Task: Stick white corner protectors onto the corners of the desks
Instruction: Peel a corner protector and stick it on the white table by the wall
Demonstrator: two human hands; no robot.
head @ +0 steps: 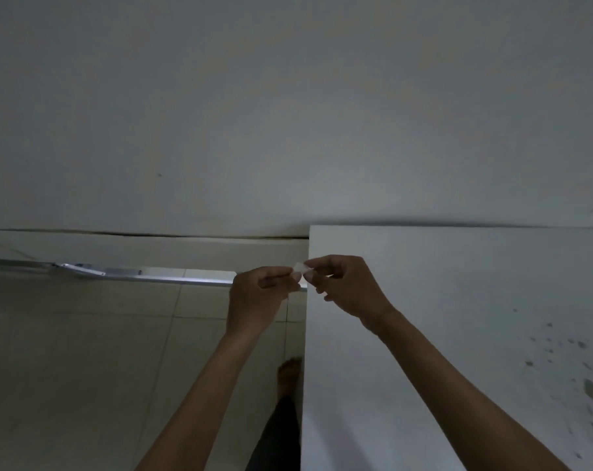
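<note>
White desk (458, 300), both hands (300, 277) pinching level corner protector (300, 266)

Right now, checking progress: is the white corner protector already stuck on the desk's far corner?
No, both hands, left hand and right hand, pinch the corner protector above the desk edge; its far corner is bare.

A plain pale wall (288, 113) fills the upper half, a dark crack running along its base above a light skirting band (145, 249). Below lies a beige tiled floor (84, 351) (dimly lit), crossed by a metal rail (125, 274).
</note>
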